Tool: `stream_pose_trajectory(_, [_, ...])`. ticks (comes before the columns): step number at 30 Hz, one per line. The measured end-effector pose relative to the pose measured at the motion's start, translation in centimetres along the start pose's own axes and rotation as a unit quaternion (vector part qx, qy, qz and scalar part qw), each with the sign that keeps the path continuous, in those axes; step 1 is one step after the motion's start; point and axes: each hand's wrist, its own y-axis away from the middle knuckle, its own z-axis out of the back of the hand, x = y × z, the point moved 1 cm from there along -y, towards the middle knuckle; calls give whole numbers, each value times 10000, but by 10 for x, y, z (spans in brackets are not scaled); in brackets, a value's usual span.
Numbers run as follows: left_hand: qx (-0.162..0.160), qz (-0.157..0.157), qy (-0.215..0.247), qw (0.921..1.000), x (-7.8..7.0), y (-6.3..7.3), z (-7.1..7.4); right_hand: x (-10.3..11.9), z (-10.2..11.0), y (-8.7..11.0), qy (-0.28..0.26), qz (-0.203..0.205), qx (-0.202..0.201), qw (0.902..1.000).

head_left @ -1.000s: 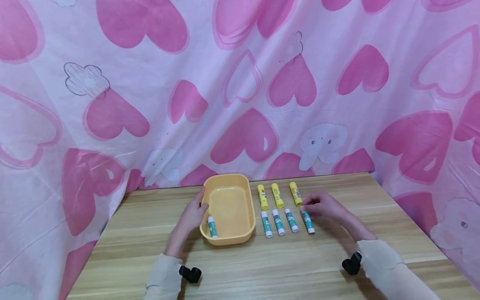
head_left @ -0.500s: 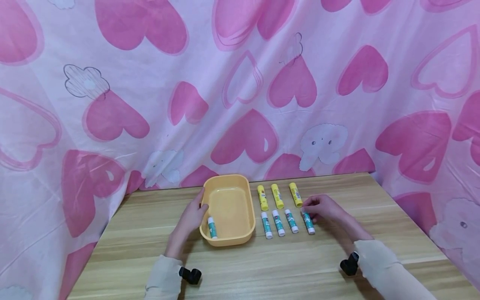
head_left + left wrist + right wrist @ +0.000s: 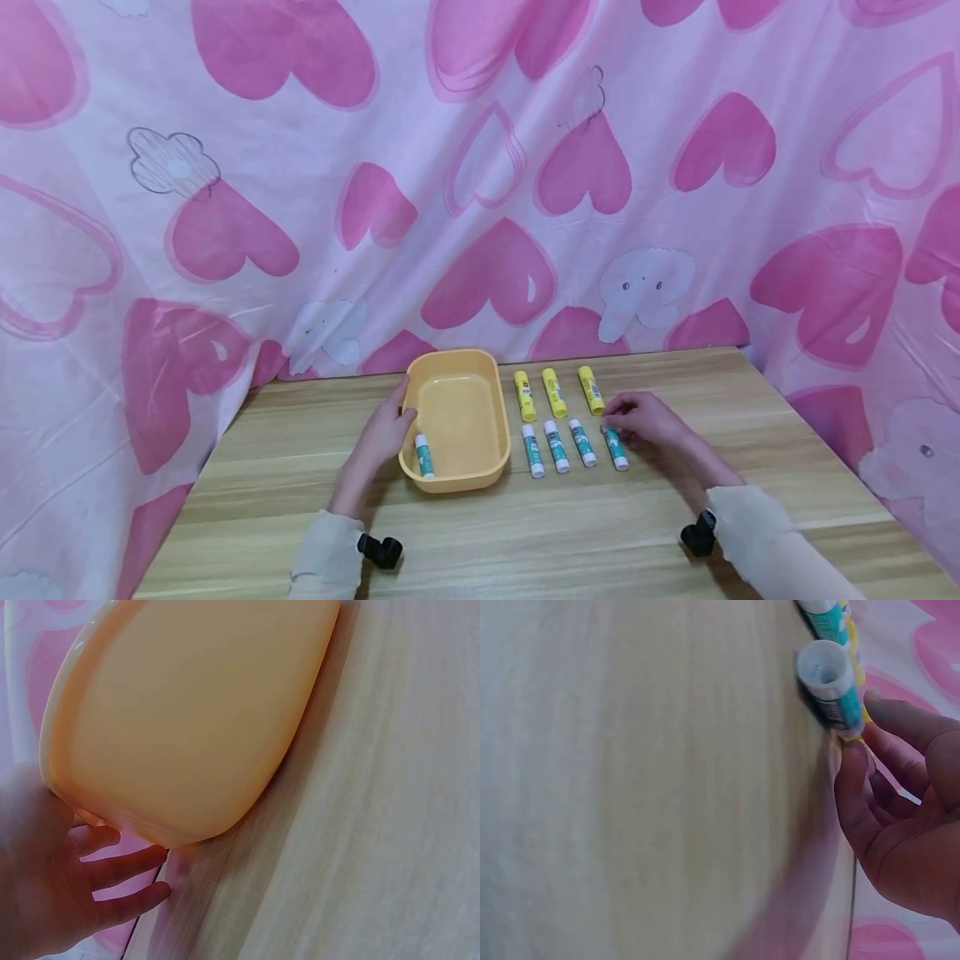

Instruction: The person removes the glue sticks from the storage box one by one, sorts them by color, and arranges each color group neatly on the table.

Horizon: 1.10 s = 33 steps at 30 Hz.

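Note:
My left hand (image 3: pixel 386 429) grips the left rim of a yellow-orange plastic tray (image 3: pixel 501 400), thumb over the edge and fingers outside; the left wrist view shows fingers (image 3: pixel 127 868) beside the tray wall (image 3: pixel 217 829). One white-capped teal glue stick (image 3: pixel 424 456) lies inside, at the near left corner. My right hand (image 3: pixel 647 418) pinches the far end of the rightmost teal glue stick (image 3: pixel 615 448), which lies on the table. In the right wrist view, thumb and forefinger sit either side of this glue stick's end (image 3: pixel 831 679); its far tip is partly hidden.
Several teal glue sticks (image 3: pixel 557 447) lie in a near row right of the tray. Behind them are three yellow glue sticks (image 3: pixel 554 392). The wooden table (image 3: pixel 525 542) ends at a pink heart-patterned curtain (image 3: pixel 487 275).
My right hand has shifted slightly toward me at the rightmost teal glue stick, covering more of its far end. The left hand and tray stay put.

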Motion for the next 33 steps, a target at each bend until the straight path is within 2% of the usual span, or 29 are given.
stream_pose_trajectory(6, [-94,-173,-29,9998,3,-1,-2,17,7,9,472,471,-298,9973])
stream_pose_trajectory(11, [-119,-209,1,9997,3,-3,-1,38,7,12,645,839,-348,9938])
stream_pose_trajectory(33, [-100,-238,-28,9997,0,0,0,120,-19,24,620,1550,39,9860])
